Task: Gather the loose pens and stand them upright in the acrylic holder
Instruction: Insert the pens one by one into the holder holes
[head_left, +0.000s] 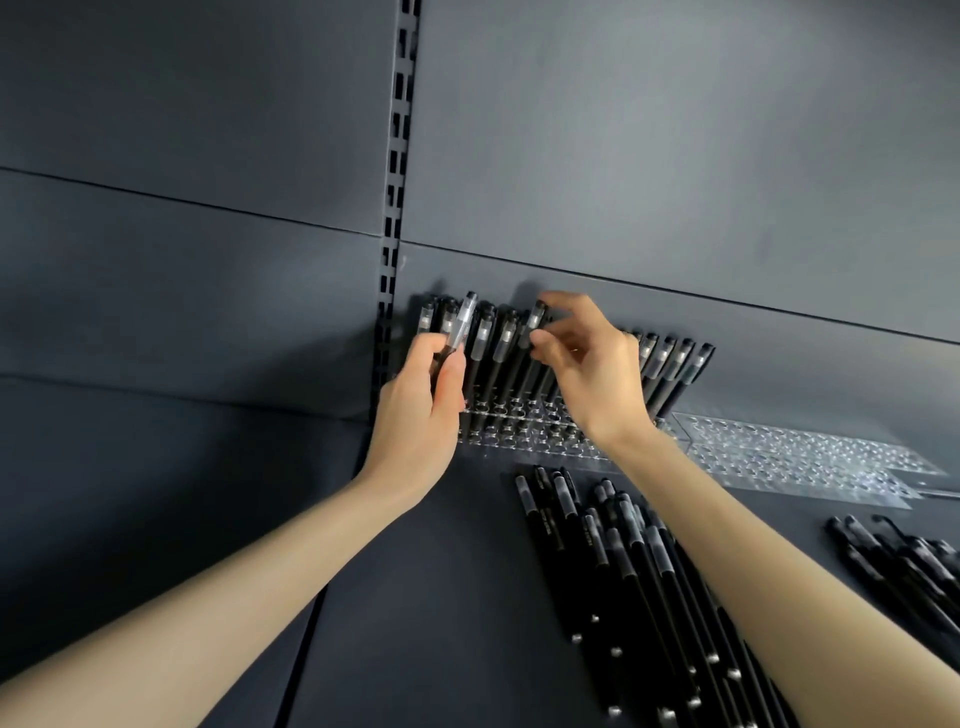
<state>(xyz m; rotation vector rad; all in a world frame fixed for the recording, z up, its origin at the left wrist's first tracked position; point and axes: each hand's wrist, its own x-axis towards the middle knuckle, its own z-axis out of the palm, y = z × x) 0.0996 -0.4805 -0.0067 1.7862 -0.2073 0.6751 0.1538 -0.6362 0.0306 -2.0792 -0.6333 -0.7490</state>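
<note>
A clear acrylic holder (519, 436) is being seen in the middle of the frame, sitting on a dark shelf (441, 597) right against the dark back wall (623, 156). A row of black pens (670, 374) is being held up in its holes, leaning back a little toward the wall. The left hand (415, 410) is being held just left of the middle, and its fingers and thumb are being curled round one pen (461, 322), whose clear cap is sticking up above the hand in front of the row. The right hand (587, 364) is being held over the middle of the holder, and the top of another pen (536, 314) in the row is being pinched between its thumb and first finger. A big pile of loose pens (623, 571) is lying flat on the shelf in the lower middle, partly hidden by the right arm. A smaller pile (904, 566) is lying at the right edge. A second clear holder (789, 452), with its holes showing, is sitting just to the right of the first one.
</note>
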